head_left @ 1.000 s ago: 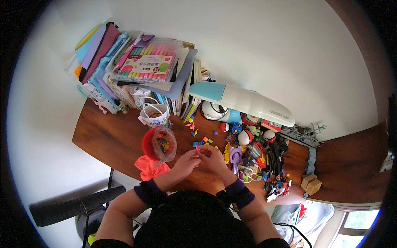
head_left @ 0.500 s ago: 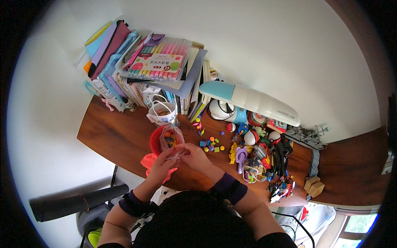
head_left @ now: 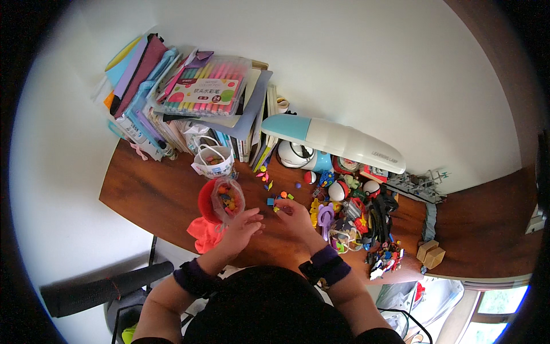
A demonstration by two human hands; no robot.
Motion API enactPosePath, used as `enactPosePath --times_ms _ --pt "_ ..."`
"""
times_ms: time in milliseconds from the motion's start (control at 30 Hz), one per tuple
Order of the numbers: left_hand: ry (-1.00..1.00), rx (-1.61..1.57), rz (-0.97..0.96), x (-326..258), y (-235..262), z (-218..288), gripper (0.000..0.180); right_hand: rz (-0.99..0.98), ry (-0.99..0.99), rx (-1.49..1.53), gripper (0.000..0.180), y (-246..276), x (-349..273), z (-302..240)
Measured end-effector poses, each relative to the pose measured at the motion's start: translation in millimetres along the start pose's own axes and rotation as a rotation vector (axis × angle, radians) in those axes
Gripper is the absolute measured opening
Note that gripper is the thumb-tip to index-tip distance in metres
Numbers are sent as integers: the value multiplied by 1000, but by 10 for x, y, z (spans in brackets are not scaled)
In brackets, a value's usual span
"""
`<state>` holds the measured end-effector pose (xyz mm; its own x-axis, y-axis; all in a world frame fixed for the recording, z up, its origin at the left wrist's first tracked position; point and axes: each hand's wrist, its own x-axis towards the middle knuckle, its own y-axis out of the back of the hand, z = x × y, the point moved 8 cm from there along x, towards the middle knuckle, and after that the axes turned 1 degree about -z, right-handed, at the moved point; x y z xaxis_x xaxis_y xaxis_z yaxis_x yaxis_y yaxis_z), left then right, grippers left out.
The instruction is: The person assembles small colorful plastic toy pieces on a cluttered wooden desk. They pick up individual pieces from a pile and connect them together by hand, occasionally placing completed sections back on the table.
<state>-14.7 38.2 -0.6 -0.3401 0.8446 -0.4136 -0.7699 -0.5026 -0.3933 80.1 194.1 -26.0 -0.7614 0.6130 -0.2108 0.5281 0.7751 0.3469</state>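
My left hand (head_left: 243, 230) has its fingers stretched out and holds nothing, just beside a clear plastic bag (head_left: 236, 189) with small colourful toy pieces inside. The bag lies against a red round container (head_left: 207, 200), with coral-red cloth (head_left: 205, 234) below it. My right hand (head_left: 298, 219) is over a cluster of small toy pieces on the desk, fingers curled inward. A blue cube (head_left: 270, 202) and a small yellow piece (head_left: 277, 210) show at its fingertips. The hand covers most of the cluster, and what its fingers hold is too small to name.
Behind the bag stands a white handled bucket (head_left: 213, 165) with small pieces in it. Books and a marker case (head_left: 203, 89) fill the back left. A white-and-blue lamp (head_left: 338, 137) spans the back. Many toys (head_left: 355, 212) crowd the right, near two cardboard-brown blocks (head_left: 431, 254).
My hands have parted. The right has left the bag's mouth and gone right to the small toys; the left has let go of the bag, its fingers now extended.
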Motion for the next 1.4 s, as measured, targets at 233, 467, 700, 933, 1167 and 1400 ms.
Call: enactPosePath --times_ms 233,467,700,933,1167,1400 --pt "155 188 -90 662 -217 -807 47 43 -124 -120 35 175 -95 638" --pt "213 219 -81 1026 -201 -1141 53 -9 -142 -18 42 84 -76 619" --pt "261 284 -68 1080 -318 -1095 56 -14 -155 -79 40 26 -29 832" --pt "180 248 1 1057 -357 -1005 45 -7 -143 33 40 -8 -19 930" --pt "167 197 -60 963 -403 -896 44 -4 -133 21 40 20 -68 796" --pt "29 96 -49 599 -317 -382 47 -43 -88 -23 38 11 -96 0"
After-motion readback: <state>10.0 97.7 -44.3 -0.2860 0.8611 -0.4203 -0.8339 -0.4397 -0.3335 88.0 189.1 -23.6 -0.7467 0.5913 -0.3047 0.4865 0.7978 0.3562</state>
